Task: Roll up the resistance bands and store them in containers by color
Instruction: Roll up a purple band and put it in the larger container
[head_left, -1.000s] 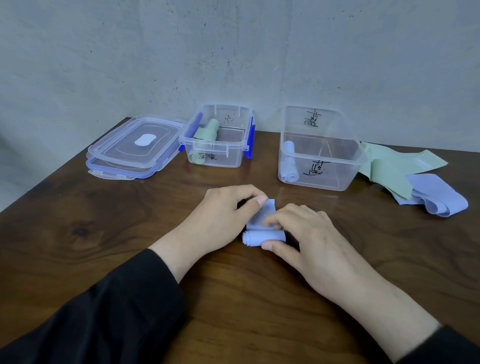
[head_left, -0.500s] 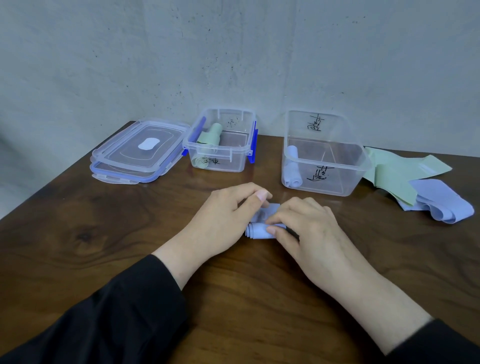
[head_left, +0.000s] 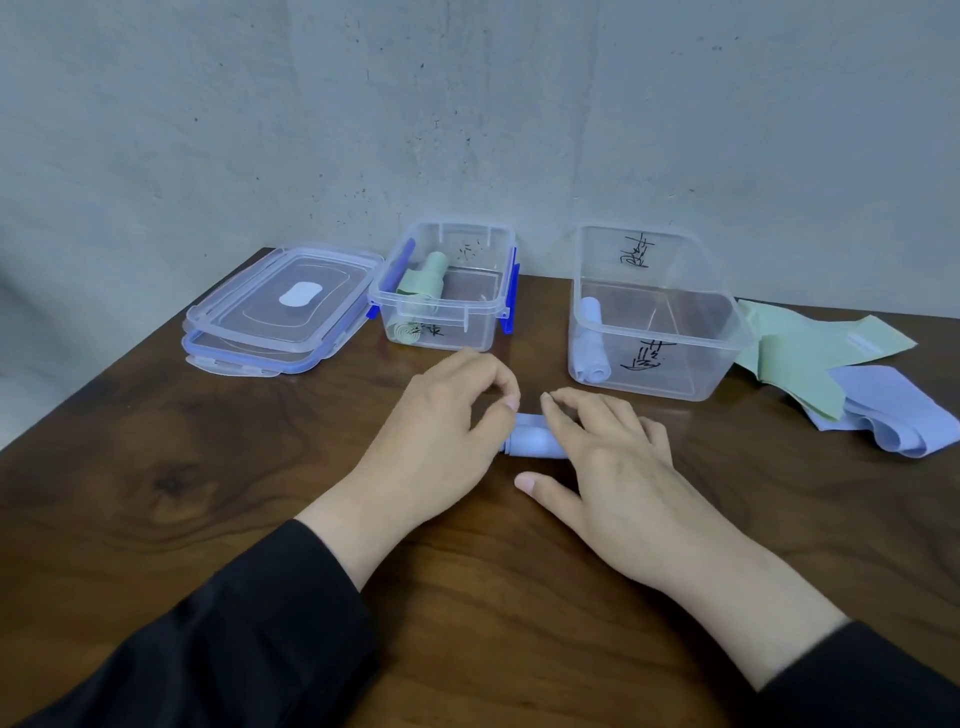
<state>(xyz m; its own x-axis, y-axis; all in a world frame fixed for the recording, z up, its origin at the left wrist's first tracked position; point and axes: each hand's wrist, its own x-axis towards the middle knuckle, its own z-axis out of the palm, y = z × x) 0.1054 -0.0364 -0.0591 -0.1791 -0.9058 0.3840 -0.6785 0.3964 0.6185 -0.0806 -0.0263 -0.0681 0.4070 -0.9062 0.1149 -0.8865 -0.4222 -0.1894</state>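
Note:
A rolled blue resistance band (head_left: 531, 441) lies on the wooden table (head_left: 156, 467) between my hands. My left hand (head_left: 441, 431) has its fingers curled and its thumb and forefinger pinch the roll's left end. My right hand (head_left: 613, 467) lies over the right part of the roll with fairly straight fingers pressing on it, thumb spread toward me. Behind, a clear container with blue clips (head_left: 441, 309) holds rolled green bands (head_left: 423, 283). The larger clear container (head_left: 675, 376) on the right holds one blue roll (head_left: 589, 338).
Two clear lids (head_left: 280, 306) are stacked at the back left. Loose green bands (head_left: 810, 348) and a loose blue band (head_left: 893, 410) lie flat at the far right. A grey wall stands right behind the containers.
The flat tail of the blue band has been rolled in, so the roll is now complete. My right thumb has come off the roll and my left fingers have lifted and curled.

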